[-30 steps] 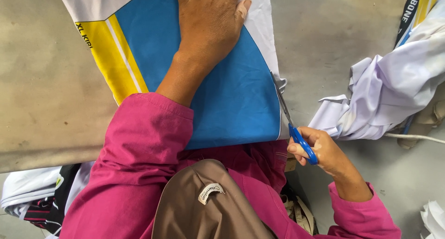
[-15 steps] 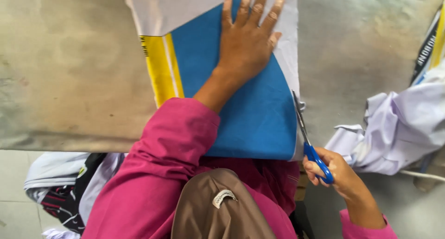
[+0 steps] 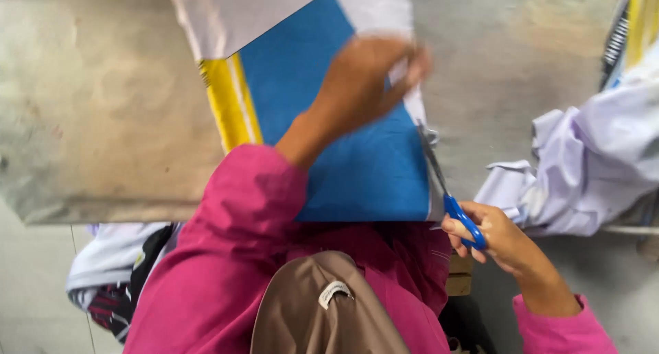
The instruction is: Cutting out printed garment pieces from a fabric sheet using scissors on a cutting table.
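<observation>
Our left hand point(image 3: 364, 86), fingers curled and blurred, pinches the right edge of a thin, floppy blue, yellow and white fabric piece point(image 3: 329, 141) spread at the table's point(image 3: 103, 121) near edge. Our right hand point(image 3: 491, 237) grips blue-handled scissors point(image 3: 449, 189) cutting alongside; it seems light.
</observation>
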